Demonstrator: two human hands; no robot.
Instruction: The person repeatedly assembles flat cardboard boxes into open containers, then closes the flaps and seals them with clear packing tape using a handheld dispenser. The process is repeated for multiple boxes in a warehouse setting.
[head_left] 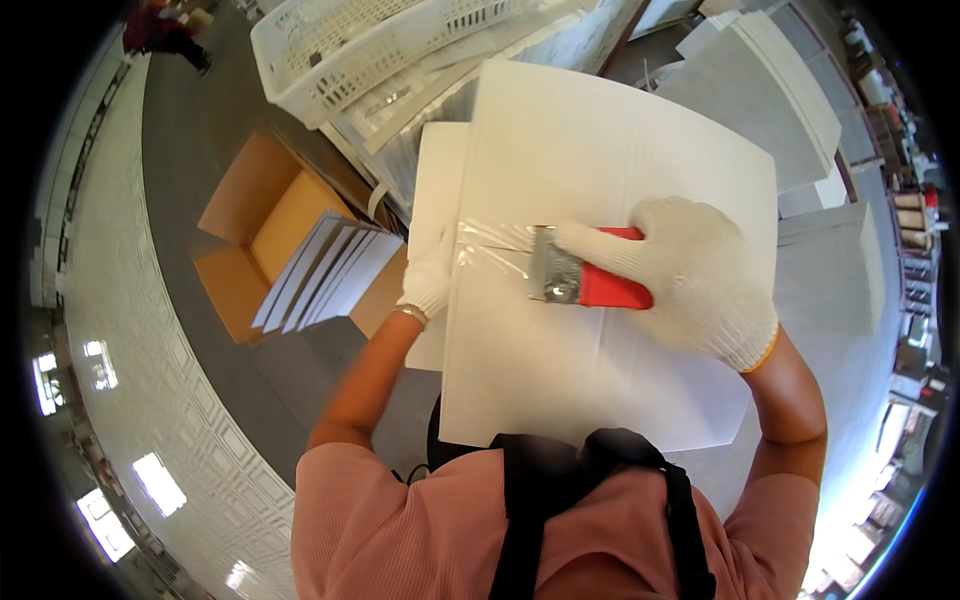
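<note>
A white cardboard sheet or flattened box (540,370) lies in front of me on another white sheet (440,150). My right hand (690,265), in a white knit glove, is wrapped round a red-handled tape dispenser (615,285). Its metal head rests on the cardboard, left of the hand. Clear tape (492,245) runs from that head to the cardboard's left edge, wrinkled and shiny. At this same edge is my left hand (428,280), gloved too. Its fingers blend into the white cardboard or are hidden by it, so their grip does not show.
On the floor to the left stands an open brown carton (265,215) with several white panels (335,275) upright in it. A white plastic crate (350,75) sits beyond the cardboard. Stacked pale boards (760,105) rise at the right. Far left, another person (160,32) is visible.
</note>
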